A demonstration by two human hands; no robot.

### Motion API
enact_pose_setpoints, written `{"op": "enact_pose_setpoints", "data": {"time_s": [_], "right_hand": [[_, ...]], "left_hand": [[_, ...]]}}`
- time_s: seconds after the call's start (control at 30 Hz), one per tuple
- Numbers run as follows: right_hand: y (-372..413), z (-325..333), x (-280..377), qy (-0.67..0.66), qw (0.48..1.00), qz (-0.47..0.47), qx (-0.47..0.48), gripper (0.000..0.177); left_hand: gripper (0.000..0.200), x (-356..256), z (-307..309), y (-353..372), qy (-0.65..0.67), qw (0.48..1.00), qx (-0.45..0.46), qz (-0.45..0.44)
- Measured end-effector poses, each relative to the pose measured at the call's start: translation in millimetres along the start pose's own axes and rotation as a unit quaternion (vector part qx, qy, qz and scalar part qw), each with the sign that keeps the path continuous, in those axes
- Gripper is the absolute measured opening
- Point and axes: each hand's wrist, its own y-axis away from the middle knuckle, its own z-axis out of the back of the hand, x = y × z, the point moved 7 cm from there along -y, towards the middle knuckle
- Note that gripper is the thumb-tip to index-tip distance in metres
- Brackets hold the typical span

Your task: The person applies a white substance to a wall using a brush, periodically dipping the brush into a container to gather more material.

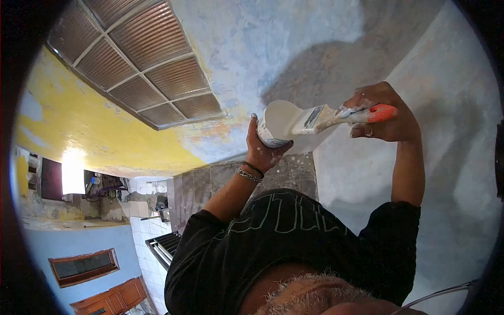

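Note:
My left hand [263, 150] is wrapped around a small white tub [270, 127] whose opening shows pale paint. In my right hand [386, 113] is a wide paintbrush [326, 118] with an orange-red handle end, its fingers closed on the handle. The brush's bristle end is at the tub's opening, over the pale paint; how deep it goes I cannot tell. White paint smears mark the fingers of both hands.
A patchy blue wall [236, 58] faces me, with a ribbed glass window [152, 58] at upper left. A grey-white wall [362, 173] stands at the right. Further off are yellow wall [105, 142], a bright light [73, 170] and a wooden door [113, 299].

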Motion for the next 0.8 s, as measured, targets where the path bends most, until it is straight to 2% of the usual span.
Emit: {"op": "enact_pose_setpoints", "data": {"time_s": [0.1,0.17,0.2,0.27,0.33,0.37,0.4,0.43,0.47,0.5,0.53,0.57,0.6,0.63,0.67,0.73,0.8], "right_hand": [[-4.3,-2.1,-8.4,-0.054,0.996,-0.065,0.021,0.029],[-9.2,-6.4,-11.3,-0.091,0.990,-0.100,0.035,0.026],[-11.7,-7.9,-11.8,-0.092,0.991,-0.096,0.035,0.026],[-13.6,-10.7,-10.7,-0.092,0.991,-0.094,0.035,0.025],[-14.3,-2.2,3.2,-0.024,0.999,-0.008,-0.033,0.027],[-11.1,-3.2,-2.7,-0.024,0.999,-0.008,-0.033,0.027],[-6.0,-3.1,-9.1,0.026,0.998,0.032,-0.043,0.029],[-2.5,-2.0,-11.2,0.075,0.993,0.072,-0.053,0.031],[-4.3,3.2,-10.4,0.075,0.993,0.072,-0.052,0.031],[-9.2,3.7,-12.5,0.063,0.997,0.039,0.005,0.033],[-10.8,1.3,-16.6,0.051,0.997,0.005,0.061,0.036],[-7.0,3.9,-21.6,0.051,0.997,0.007,0.062,0.036],[0.0,10.4,-33.1,0.029,0.999,-0.024,0.038,0.036],[3.4,15.7,-41.0,0.007,0.998,-0.055,0.014,0.037],[3.3,16.5,-38.7,0.007,0.998,-0.053,0.015,0.037],[4.5,32.2,-24.9,0.017,0.997,-0.014,-0.074,0.033],[7.0,39.9,-21.0,0.008,0.997,-0.019,-0.070,0.034]], "left_hand": [[0.065,4.5,5.0,-3.8,-0.010,1.000,0.021,0.018],[0.064,7.1,-0.3,-3.8,0.010,0.995,0.096,0.038],[0.064,8.4,-2.1,-2.9,0.010,0.995,0.096,0.039],[0.063,9.7,0.0,-1.4,0.003,0.999,0.039,0.031],[0.063,11.2,3.9,-3.5,-0.015,0.998,0.059,0.026],[0.064,11.8,3.4,-3.4,-0.034,0.996,0.079,0.020],[0.064,13.5,2.4,-1.3,-0.033,0.996,0.079,0.020],[0.064,7.5,-3.0,3.0,-0.115,0.988,0.094,-0.048],[0.065,1.0,-9.9,8.9,-0.196,0.967,0.109,-0.117],[0.065,0.2,-13.5,13.7,-0.196,0.967,0.109,-0.118],[0.065,-13.5,-26.5,26.8,-0.380,0.881,0.108,-0.261],[0.066,-20.1,-40.6,41.1,-0.540,0.741,0.100,-0.388],[0.066,-21.1,-36.7,37.7,-0.539,0.740,0.099,-0.389],[0.066,-11.0,-11.1,14.4,-0.292,0.931,0.100,-0.192],[0.066,12.8,-1.1,6.4,-0.006,0.996,0.089,0.031],[0.065,13.0,2.3,5.9,-0.013,0.997,0.074,0.025],[0.064,12.8,12.4,0.3,-0.023,0.998,0.061,0.018]]}}
